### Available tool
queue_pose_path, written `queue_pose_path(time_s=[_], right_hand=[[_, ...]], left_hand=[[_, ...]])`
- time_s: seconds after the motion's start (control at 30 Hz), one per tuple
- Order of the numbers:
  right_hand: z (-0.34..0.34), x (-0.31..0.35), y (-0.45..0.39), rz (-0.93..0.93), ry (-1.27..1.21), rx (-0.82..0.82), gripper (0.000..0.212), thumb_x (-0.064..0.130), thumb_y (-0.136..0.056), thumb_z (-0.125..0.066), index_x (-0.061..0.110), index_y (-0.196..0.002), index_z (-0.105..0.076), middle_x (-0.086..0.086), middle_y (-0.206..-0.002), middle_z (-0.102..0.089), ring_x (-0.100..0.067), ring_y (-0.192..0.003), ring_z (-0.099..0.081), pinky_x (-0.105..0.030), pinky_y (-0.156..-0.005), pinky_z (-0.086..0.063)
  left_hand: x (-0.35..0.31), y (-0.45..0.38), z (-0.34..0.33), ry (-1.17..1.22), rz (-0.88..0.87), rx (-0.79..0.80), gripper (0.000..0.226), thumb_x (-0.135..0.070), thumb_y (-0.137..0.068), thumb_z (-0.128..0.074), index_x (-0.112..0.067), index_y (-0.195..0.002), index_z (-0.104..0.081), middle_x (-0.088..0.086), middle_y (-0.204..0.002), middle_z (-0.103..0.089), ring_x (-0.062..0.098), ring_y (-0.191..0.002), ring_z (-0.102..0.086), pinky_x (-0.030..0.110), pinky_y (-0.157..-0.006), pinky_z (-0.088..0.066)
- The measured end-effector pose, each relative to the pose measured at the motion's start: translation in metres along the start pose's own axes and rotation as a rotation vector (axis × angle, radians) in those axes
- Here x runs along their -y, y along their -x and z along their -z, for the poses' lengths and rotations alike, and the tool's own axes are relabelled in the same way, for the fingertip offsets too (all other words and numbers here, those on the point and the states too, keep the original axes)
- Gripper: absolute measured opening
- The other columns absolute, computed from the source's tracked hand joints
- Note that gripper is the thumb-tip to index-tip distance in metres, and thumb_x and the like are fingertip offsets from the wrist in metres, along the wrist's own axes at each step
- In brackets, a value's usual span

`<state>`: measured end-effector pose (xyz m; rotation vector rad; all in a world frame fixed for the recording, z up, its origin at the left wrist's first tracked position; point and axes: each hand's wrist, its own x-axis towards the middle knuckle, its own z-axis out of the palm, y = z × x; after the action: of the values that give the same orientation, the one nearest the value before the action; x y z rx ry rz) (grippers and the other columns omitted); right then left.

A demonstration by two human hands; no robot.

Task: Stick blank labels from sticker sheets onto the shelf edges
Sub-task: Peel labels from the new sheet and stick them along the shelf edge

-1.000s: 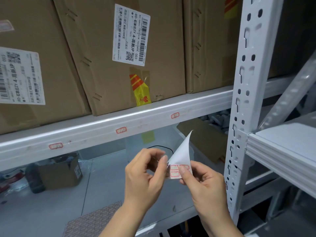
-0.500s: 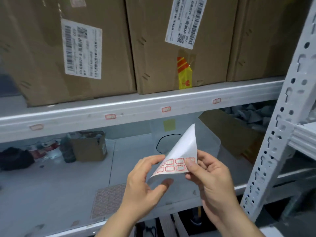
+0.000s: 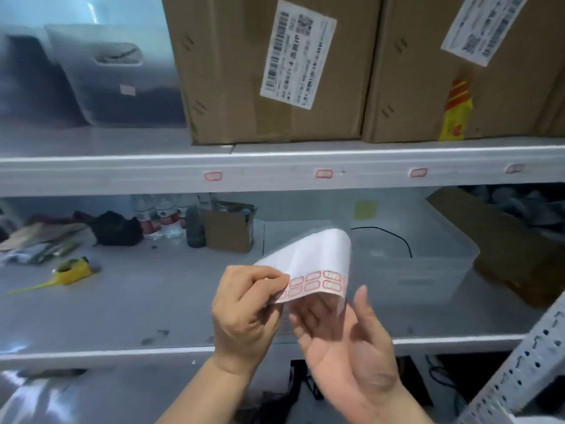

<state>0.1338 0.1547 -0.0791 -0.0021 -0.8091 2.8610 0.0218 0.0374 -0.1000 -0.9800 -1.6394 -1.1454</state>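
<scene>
Item: sticker sheet [image 3: 318, 264], curled, centre of frame, below the shelf edge [image 3: 122, 175] bearing four labels.
Left hand [image 3: 244, 313] — pinching the sheet's lower-left corner, apparently at a label.
Right hand [image 3: 351, 335] — palm up and loose beneath the sheet, gripping nothing.
Risks, judged: a peeled label may fold onto itself or tear — the unsupported sheet could slip.

One head-worn wide-angle view, close to the shelving

The camera looks forward and slightly down from the person's head, near the upper shelf edge [image 3: 275, 175], which crosses the frame about level. Both hands sit low in the centre, close to the lens; the lower shelf [image 3: 153, 301] fills the middle. Edges are blurred.
</scene>
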Motion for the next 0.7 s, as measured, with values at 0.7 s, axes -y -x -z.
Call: queue_pose_path(time_s=[0.7], right_hand=[[-0.043,-0.101,-0.023,0.249,0.434,-0.295,0.048,0.039,-0.088,-0.061,0.016,-0.130,-0.064,-0.008,-0.117,-0.078,-0.026,-0.109,-0.074,-0.037,-0.087,-0.056]], left_hand=[[0.031,0.022,0.113,0.280,0.397,0.220,0.046,-0.021,-0.073,-0.063,-0.013,-0.118,-0.063,-0.001,-0.117,-0.063,0.023,-0.111,-0.059,0.026,-0.092,-0.046]])
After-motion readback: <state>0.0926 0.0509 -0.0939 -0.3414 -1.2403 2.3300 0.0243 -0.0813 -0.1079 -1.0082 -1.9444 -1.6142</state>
